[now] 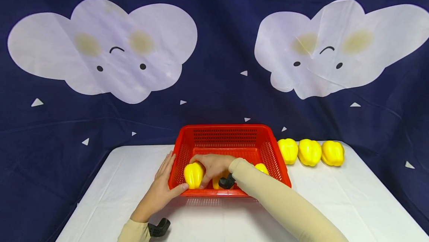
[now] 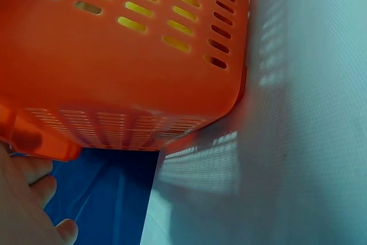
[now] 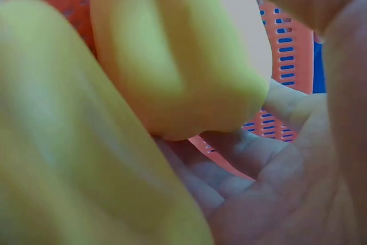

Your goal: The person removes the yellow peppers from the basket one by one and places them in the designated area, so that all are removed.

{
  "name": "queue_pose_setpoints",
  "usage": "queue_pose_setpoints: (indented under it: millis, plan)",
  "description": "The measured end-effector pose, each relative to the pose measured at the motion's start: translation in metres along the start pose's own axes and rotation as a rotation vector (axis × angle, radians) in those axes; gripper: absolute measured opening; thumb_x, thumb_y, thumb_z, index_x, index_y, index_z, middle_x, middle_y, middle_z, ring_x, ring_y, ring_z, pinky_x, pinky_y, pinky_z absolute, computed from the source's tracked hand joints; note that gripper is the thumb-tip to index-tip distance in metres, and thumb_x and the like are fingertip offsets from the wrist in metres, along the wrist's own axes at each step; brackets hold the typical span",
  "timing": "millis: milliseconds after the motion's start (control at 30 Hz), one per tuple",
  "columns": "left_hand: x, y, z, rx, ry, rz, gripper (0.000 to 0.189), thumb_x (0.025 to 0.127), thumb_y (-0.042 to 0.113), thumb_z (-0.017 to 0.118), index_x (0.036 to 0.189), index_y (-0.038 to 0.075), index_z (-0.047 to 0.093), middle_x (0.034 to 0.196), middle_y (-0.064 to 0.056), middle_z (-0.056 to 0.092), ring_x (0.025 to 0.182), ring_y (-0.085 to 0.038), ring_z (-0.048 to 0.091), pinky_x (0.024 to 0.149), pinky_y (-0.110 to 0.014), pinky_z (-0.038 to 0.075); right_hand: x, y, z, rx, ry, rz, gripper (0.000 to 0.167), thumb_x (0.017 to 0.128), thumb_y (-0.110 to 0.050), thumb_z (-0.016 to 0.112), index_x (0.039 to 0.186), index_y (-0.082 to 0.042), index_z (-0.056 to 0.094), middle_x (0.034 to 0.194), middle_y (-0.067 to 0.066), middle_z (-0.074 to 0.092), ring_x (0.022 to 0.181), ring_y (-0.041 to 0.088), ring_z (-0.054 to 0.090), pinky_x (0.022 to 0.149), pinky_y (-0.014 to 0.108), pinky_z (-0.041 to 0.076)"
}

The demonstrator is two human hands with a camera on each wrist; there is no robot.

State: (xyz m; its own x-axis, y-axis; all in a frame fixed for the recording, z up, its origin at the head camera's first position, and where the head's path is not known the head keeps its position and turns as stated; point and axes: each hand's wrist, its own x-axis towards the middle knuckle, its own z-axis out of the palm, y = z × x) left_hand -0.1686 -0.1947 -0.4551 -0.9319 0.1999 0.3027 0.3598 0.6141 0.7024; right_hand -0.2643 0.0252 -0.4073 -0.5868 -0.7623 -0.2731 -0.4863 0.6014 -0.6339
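A red plastic basket (image 1: pixel 231 193) with slotted walls stands on the white table. My left hand (image 1: pixel 164 186) holds its left near corner, thumb over the rim and fingers along the outer wall. Inside the basket, my right hand (image 1: pixel 212 165) grips a yellow bell pepper (image 1: pixel 193 175) at the left end, fingers behind and thumb in front. This pepper (image 3: pixel 178 55) fills the palm in the right wrist view, with another yellow pepper (image 3: pixel 74 142) close beside it. A further pepper (image 1: pixel 262 168) shows at the basket's right, partly covered by my sleeve.
Three yellow bell peppers (image 1: pixel 310 152) stand in a row on the table (image 1: pixel 335 197), right of the basket. A dark blue cloth (image 1: pixel 221 96) with white clouds hangs behind the table. Black wrist devices (image 1: pixel 159 228) are worn on both arms.
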Motion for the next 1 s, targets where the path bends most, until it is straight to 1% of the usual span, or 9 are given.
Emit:
queue_pose_setpoints:
  millis: [133,267,433,567,733,1000]
  plan:
    - [0.0001,-0.0007,0.0001,0.005,0.005,0.012,0.100,0.086,0.040,0.077,0.160,0.005,0.019,0.168,-0.012,0.011,0.151,-0.039,0.012,0.112,-0.073,0.017,-0.0003,0.0002,0.0003,-0.005,-0.018,-0.007,0.070,0.073,-0.021,0.090,0.133,-0.018,0.054,0.104,-0.011,0.059,0.092,0.008,0.057,0.081,0.023,0.050]
    - [0.0004,-0.0013,0.0010,0.012,0.008,0.014,0.100,0.086,0.042,0.076,0.160,0.006,0.019,0.168,-0.012,0.011,0.151,-0.039,0.012,0.111,-0.073,0.017,0.0004,0.0005,0.0004,-0.026,-0.009,-0.007,0.070,0.074,-0.022,0.090,0.134,-0.017,0.054,0.104,-0.011,0.059,0.092,0.007,0.056,0.082,0.023,0.049]
    - [0.0003,-0.0009,0.0008,0.015,0.014,0.019,0.100,0.086,0.041,0.077,0.160,0.005,0.020,0.167,-0.013,0.012,0.151,-0.039,0.013,0.112,-0.072,0.017,0.0014,0.0008,0.0012,-0.058,0.001,-0.007,0.075,0.072,-0.025,0.091,0.135,-0.017,0.051,0.104,-0.010,0.059,0.091,0.007,0.057,0.082,0.023,0.049]
    - [0.0004,-0.0009,0.0002,0.012,0.008,0.012,0.100,0.086,0.041,0.077,0.160,0.005,0.020,0.168,-0.012,0.011,0.152,-0.038,0.012,0.112,-0.072,0.016,0.0029,0.0023,0.0013,-0.084,0.005,-0.016,0.074,0.072,-0.027,0.091,0.132,-0.018,0.050,0.103,-0.009,0.059,0.090,0.007,0.057,0.083,0.022,0.049]
    - [0.0002,-0.0012,0.0004,0.012,0.007,0.006,0.100,0.086,0.042,0.077,0.160,0.005,0.020,0.168,-0.012,0.011,0.152,-0.038,0.012,0.112,-0.072,0.016,0.0048,0.0045,0.0019,-0.089,0.001,-0.025,0.069,0.071,-0.026,0.091,0.127,-0.019,0.050,0.101,-0.010,0.059,0.089,0.007,0.057,0.082,0.022,0.049]
    - [0.0001,-0.0011,0.0009,0.009,0.007,0.004,0.101,0.086,0.042,0.077,0.160,0.006,0.020,0.168,-0.013,0.011,0.151,-0.040,0.013,0.111,-0.073,0.016,0.0073,0.0063,0.0024,-0.093,-0.008,-0.039,0.068,0.071,-0.026,0.090,0.126,-0.018,0.051,0.101,-0.011,0.058,0.089,0.006,0.057,0.080,0.021,0.050]
